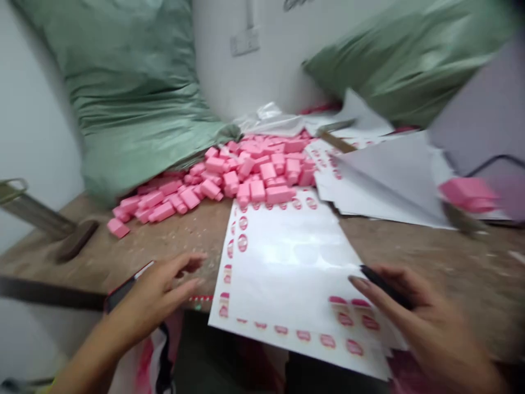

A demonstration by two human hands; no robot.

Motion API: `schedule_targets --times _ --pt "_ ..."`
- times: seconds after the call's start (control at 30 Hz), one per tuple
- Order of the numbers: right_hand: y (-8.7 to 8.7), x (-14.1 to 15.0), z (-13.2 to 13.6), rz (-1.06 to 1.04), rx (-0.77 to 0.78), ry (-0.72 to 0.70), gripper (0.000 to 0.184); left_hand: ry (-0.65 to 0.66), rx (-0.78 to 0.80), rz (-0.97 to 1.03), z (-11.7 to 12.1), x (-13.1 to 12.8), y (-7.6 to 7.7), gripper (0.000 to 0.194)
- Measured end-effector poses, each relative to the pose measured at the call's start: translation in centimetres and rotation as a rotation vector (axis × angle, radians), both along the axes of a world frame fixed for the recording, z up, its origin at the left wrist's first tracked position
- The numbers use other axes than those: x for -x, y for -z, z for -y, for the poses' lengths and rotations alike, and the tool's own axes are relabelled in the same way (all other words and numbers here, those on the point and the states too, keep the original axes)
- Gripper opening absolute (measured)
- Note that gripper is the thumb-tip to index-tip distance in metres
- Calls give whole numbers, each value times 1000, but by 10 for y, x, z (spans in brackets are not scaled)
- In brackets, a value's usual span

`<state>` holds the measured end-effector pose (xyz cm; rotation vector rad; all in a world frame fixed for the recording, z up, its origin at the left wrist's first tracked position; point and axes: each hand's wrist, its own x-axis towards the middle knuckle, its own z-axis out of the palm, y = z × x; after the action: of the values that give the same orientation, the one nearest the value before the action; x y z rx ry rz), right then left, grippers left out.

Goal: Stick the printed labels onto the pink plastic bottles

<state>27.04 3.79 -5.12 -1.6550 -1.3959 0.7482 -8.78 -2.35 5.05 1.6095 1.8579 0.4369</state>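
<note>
Head view: phone (124,290) at front edge of table (188,232), partly hidden by left hand (158,284), grip parted and empty; pink pieces (256,189) heaped toward back edge; sticker sheet (283,262) overhanging front edge; papers (389,186) nearer back edge; right hand (426,312) at sticker sheet's right side, grip closed round black tool (385,286).

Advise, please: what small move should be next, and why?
Perhaps the left hand should take one boxy pink plastic piece from the pile: that hand appears empty, while the right hand holds a slim black tool near the glossy white sticker sheet.
</note>
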Motion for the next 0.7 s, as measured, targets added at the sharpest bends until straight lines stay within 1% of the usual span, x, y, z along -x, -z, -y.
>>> schedule_targets --times 0.07,0.13,0.17,0.27,0.33,0.37,0.43,0.47,0.53,0.57,0.63,0.7 --pt "4 -6 -5 -25 11 28 46 113 -153 -8 -49 -34 10 35" --pt "16 -10 -7 -37 7 44 45 185 -300 -80 -99 -70 21 31" --pt "23 -11 -7 -29 7 49 44 199 -346 -110 -122 -86 25 31" --pt "40 -12 -3 -33 30 34 40 224 -415 -203 -185 -123 36 36" --pt "41 -11 1 -93 10 27 36 243 -415 -259 -216 -138 42 38" --pt "39 -10 4 -125 -10 24 34 252 -407 -283 -226 -143 44 37" --pt "33 -7 6 -150 -35 14 31 271 -388 -315 -238 -150 50 34" --pt "30 -7 7 -152 -39 8 29 280 -380 -322 -239 -153 52 34" --pt "26 -7 7 -154 -23 -11 25 303 -368 -316 -232 -154 53 38" --pt "24 -7 7 -171 -12 -17 24 314 -361 -307 -224 -154 52 41" --pt "20 -10 6 -274 11 -23 23 340 -353 -276 -200 -153 45 46" --pt "11 -11 5 -432 53 -46 27 377 -316 -125 -167 -152 36 52"
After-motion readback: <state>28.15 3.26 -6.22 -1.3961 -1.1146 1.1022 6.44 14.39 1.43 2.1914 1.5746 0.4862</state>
